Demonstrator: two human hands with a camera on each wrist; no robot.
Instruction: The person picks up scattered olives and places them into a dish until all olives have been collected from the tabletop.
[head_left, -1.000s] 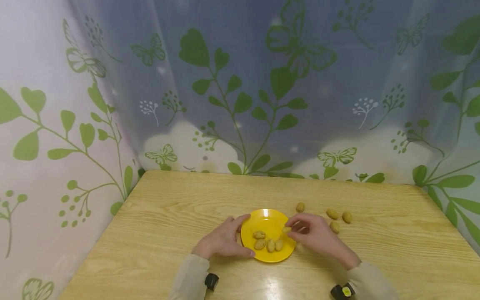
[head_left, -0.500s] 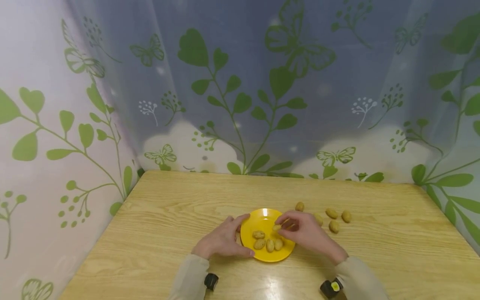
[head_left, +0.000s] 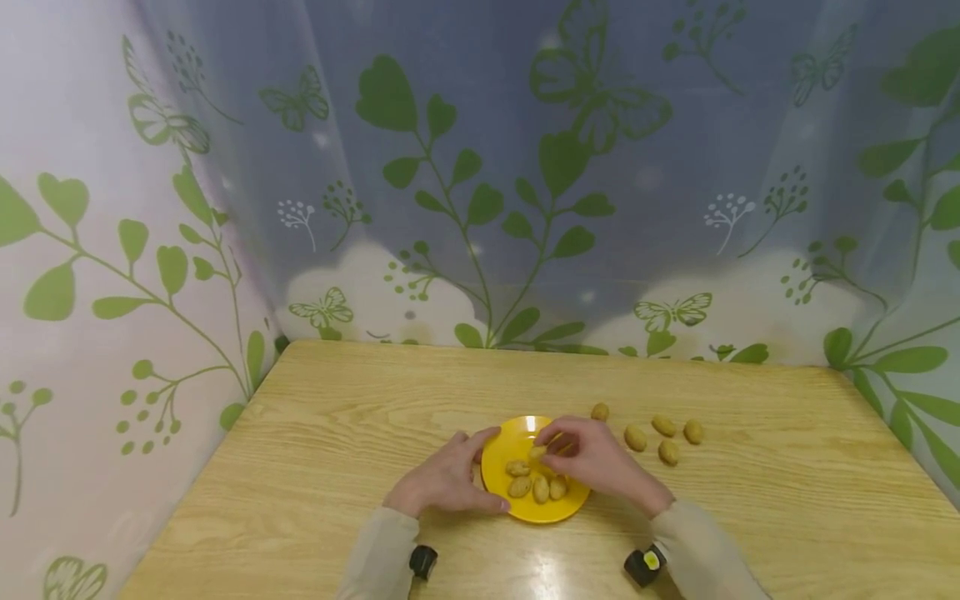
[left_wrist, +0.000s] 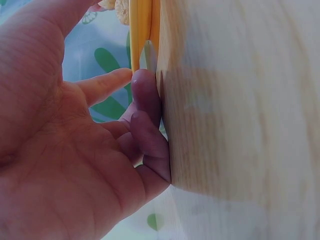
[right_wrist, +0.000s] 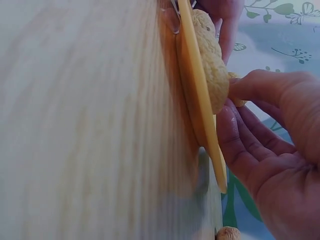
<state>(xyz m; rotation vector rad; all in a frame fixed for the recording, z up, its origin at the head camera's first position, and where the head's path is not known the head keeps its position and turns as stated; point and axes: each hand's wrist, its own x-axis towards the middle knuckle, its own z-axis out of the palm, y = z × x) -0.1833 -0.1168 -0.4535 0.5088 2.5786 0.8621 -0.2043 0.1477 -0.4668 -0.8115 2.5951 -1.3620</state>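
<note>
In the head view, a yellow plate [head_left: 512,437] lies on the table, with several tan, wrinkled oval walnuts [head_left: 520,487] grouped on its near half. My left hand [head_left: 447,475] holds the plate's left edge between thumb and fingers; in the left wrist view its index fingertip [left_wrist: 124,75] meets the rim and the other fingers curl low against the tabletop. Above the plate, my right hand [head_left: 592,454] pinches another walnut [head_left: 537,452] between thumb and fingers. That pinched walnut is mostly hidden behind the thumb in the right wrist view.
Loose walnuts [head_left: 669,452] lie on the wooden table [head_left: 360,400] right of the plate, one of them [head_left: 600,412] just beyond the right hand. A leaf-and-butterfly patterned curtain [head_left: 480,250] borders the table's back and left.
My right hand has moved left over the plate, carrying the pinched walnut, and a loose walnut behind it has come into view. The left hand and plate have stayed in place.
</note>
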